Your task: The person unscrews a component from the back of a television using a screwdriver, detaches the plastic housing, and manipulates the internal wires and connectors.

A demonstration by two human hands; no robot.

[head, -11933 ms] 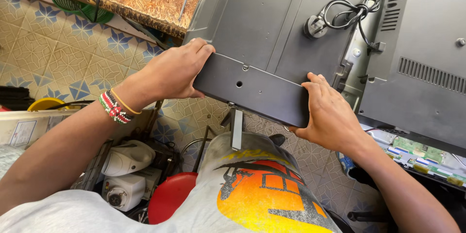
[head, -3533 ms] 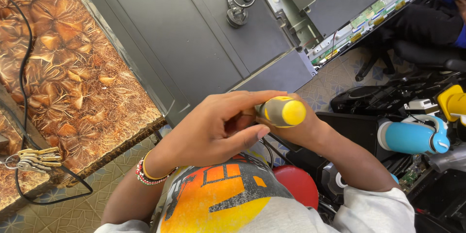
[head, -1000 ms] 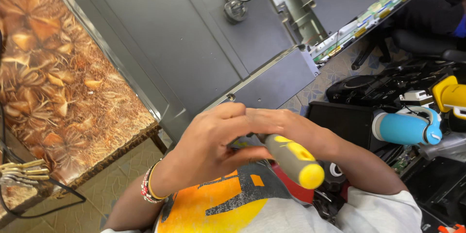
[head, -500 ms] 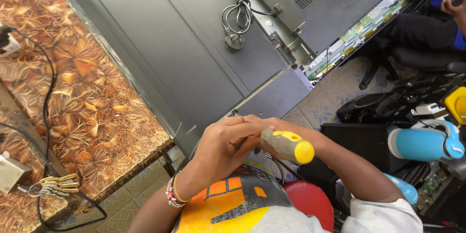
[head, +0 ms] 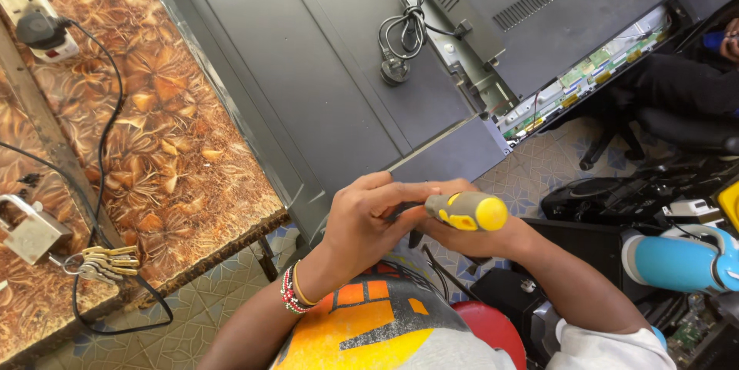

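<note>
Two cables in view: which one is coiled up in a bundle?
The black cable with its plug, lying on the grey back panel; the other trails loose across the patterned tabletop.

One screwdriver (head: 468, 211) with a yellow handle. One padlock (head: 32, 231) and one bunch of keys (head: 104, 262) lie at the left edge of the tabletop (head: 177, 147); one power strip (head: 27, 0) sits at its far left corner. One coiled cable (head: 404, 27) rests on one large grey television back (head: 308, 77). Two hands, left hand (head: 366, 220) and right hand (head: 473, 239).

screwdriver (head: 468, 211) — shaft hidden by fingers (head: 385, 189) | padlock (head: 29, 230) — cut by left edge
</note>
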